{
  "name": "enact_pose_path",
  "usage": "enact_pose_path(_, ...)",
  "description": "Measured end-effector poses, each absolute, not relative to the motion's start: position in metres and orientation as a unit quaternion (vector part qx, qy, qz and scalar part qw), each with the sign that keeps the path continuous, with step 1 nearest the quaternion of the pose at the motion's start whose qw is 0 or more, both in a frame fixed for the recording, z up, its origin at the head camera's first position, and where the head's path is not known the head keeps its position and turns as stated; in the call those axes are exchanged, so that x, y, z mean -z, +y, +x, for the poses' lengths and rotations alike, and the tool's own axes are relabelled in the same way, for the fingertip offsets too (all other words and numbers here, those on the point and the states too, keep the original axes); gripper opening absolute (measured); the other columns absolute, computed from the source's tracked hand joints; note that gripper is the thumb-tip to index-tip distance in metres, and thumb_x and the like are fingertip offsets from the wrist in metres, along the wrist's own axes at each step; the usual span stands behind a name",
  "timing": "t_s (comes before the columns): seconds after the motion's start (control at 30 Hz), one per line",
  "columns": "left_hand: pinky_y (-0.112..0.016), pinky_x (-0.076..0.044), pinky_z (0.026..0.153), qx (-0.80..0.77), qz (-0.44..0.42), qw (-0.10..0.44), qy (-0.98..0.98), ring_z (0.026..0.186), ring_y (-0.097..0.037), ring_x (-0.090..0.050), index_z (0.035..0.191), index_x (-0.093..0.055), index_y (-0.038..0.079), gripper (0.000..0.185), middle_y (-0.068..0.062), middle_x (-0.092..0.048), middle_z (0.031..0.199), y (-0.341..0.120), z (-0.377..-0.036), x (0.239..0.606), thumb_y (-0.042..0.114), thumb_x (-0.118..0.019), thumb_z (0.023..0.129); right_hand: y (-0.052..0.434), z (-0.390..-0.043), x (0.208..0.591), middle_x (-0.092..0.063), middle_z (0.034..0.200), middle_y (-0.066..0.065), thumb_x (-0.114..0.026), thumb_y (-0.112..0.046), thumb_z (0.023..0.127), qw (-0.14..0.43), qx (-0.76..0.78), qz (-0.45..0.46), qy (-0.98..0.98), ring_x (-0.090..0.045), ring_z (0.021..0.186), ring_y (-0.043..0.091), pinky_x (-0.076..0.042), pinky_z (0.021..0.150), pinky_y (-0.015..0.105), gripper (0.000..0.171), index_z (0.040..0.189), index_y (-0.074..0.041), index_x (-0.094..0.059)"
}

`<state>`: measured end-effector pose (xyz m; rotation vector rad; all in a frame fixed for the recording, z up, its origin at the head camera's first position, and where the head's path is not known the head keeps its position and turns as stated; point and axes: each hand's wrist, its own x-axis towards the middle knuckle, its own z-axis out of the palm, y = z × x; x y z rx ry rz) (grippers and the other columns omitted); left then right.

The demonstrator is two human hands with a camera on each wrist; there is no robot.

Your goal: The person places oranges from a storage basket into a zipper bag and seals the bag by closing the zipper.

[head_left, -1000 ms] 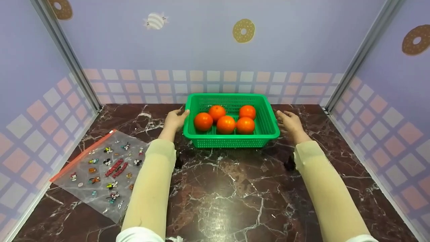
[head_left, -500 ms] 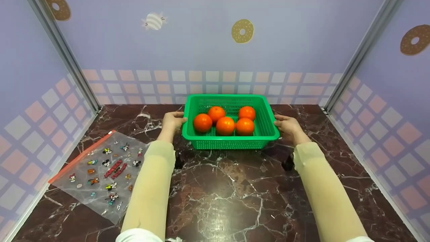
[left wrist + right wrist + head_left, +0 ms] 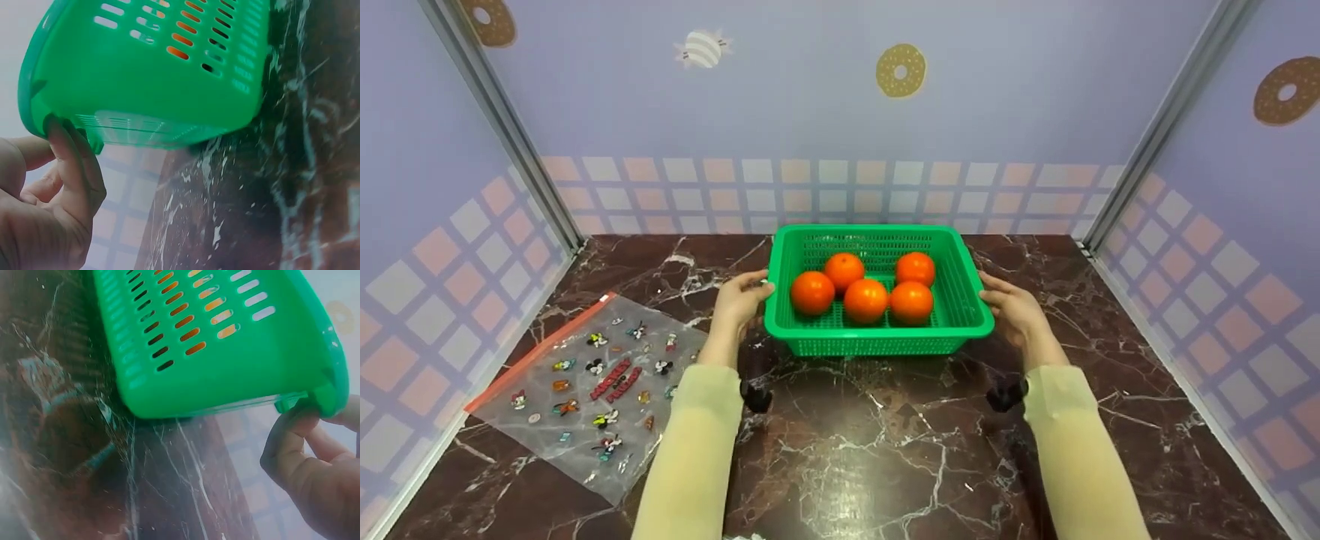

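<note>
We now have our left hand (image 3: 739,300) and right hand (image 3: 1011,309) curled under the rim of the green basket (image 3: 877,341), with 5 oranges (image 3: 865,299), drawn nearer along the counter (image 3: 885,450) since a second ago.

Dark red-brown marble counter (image 3: 855,450), veined in white, glossy under soft even light. Enclosed on three sides by lavender walls (image 3: 810,112): one at the back, one slanting in on each side. Along the foot of each wall, a band of pale pink and white squares (image 3: 825,187). Metal corner posts (image 3: 502,127) where the panels meet, left and right. On the back wall, a doughnut sticker (image 3: 900,69) and a striped bee sticker (image 3: 703,48); brown doughnut stickers high on the left wall (image 3: 486,16) and on the right wall (image 3: 1287,88).
</note>
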<state>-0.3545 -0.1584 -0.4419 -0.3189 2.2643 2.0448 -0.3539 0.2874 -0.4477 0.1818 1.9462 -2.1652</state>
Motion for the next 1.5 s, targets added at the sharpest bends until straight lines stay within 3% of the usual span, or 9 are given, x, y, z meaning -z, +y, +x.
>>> enact_pose_path(0.07, -0.042, -0.054, 0.104, -0.666, -0.099, 0.025, 0.739, 0.132, -0.031, -0.057, 0.151, -0.053, 0.01, 0.049, -0.02, -0.05, 0.152, -0.158, -0.348, 0.445, 0.013, -0.062, 0.103, 0.288, -0.346, 0.45, -0.071, 0.104, -0.009, -0.053, -0.009, 0.106, 0.103, 0.737, 0.059, 0.666, -0.072, 0.092, 0.009, -0.059, 0.079, 0.025, 0.062, 0.163, -0.012, -0.029)
enact_pose_path(0.13, -0.041, -0.053, 0.105, -0.668, -0.1, 0.015, 0.738, 0.13, -0.031, -0.057, 0.149, -0.054, 0.007, 0.048, -0.023, -0.052, 0.149, -0.157, -0.341, 0.447, 0.013, -0.063, 0.103, 0.288, -0.339, 0.453, -0.071, 0.103, -0.009, -0.053, -0.01, 0.106, 0.095, 0.734, 0.058, 0.67, -0.072, 0.091, 0.009, -0.059, 0.078, 0.025, 0.061, 0.163, -0.01, -0.03)
enact_pose_path(0.37, -0.033, -0.063, 0.076, -0.693, -0.095, 0.011, 0.715, 0.098, -0.025, -0.071, 0.147, -0.055, 0.005, 0.045, -0.02, -0.067, 0.121, -0.154, -0.318, 0.451, 0.009, -0.061, 0.103, 0.291, -0.316, 0.457, -0.067, 0.109, -0.008, -0.053, -0.009, 0.106, 0.093, 0.74, 0.044, 0.665, -0.072, 0.094, 0.01, -0.059, 0.08, 0.026, 0.062, 0.163, -0.006, -0.028)
enact_pose_path(0.57, -0.031, -0.061, 0.066, -0.687, -0.075, 0.059, 0.72, 0.085, -0.019, -0.072, 0.148, -0.048, 0.005, 0.047, -0.022, -0.067, 0.121, -0.158, -0.305, 0.446, 0.01, -0.06, 0.103, 0.295, -0.304, 0.451, -0.066, 0.111, -0.005, -0.053, -0.009, 0.106, 0.105, 0.73, 0.047, 0.673, -0.073, 0.092, 0.014, -0.061, 0.078, 0.029, 0.062, 0.163, -0.007, -0.028)
enact_pose_path(0.9, -0.035, -0.063, 0.063, -0.642, -0.03, 0.12, 0.757, 0.091, -0.022, -0.07, 0.146, -0.039, 0.001, 0.047, -0.024, -0.064, 0.125, -0.165, -0.293, 0.431, 0.007, -0.058, 0.104, 0.311, -0.296, 0.449, -0.071, 0.114, 0.0, -0.048, 0.003, 0.104, 0.186, 0.752, -0.038, 0.631, -0.077, 0.091, 0.017, -0.063, 0.079, 0.033, 0.074, 0.166, -0.007, -0.009)
enact_pose_path(1.13, -0.037, -0.064, 0.065, -0.618, -0.012, 0.142, 0.773, 0.097, -0.024, -0.069, 0.145, -0.039, 0.001, 0.046, -0.023, -0.066, 0.121, -0.169, -0.286, 0.425, 0.008, -0.058, 0.104, 0.323, -0.291, 0.45, -0.078, 0.11, 0.002, -0.045, 0.001, 0.106, 0.229, 0.733, -0.099, 0.633, -0.078, 0.093, 0.016, -0.063, 0.081, 0.032, 0.078, 0.166, -0.007, 0.003)
enact_pose_path(1.5, -0.031, -0.061, 0.059, -0.58, 0.001, 0.173, 0.796, 0.097, -0.022, -0.07, 0.146, -0.037, -0.001, 0.049, -0.026, -0.064, 0.127, -0.176, -0.279, 0.421, 0.011, -0.059, 0.104, 0.327, -0.287, 0.45, -0.075, 0.119, 0.003, -0.052, 0.003, 0.103, 0.239, 0.715, -0.114, 0.647, -0.078, 0.094, 0.015, -0.063, 0.083, 0.034, 0.083, 0.166, -0.007, 0.002)
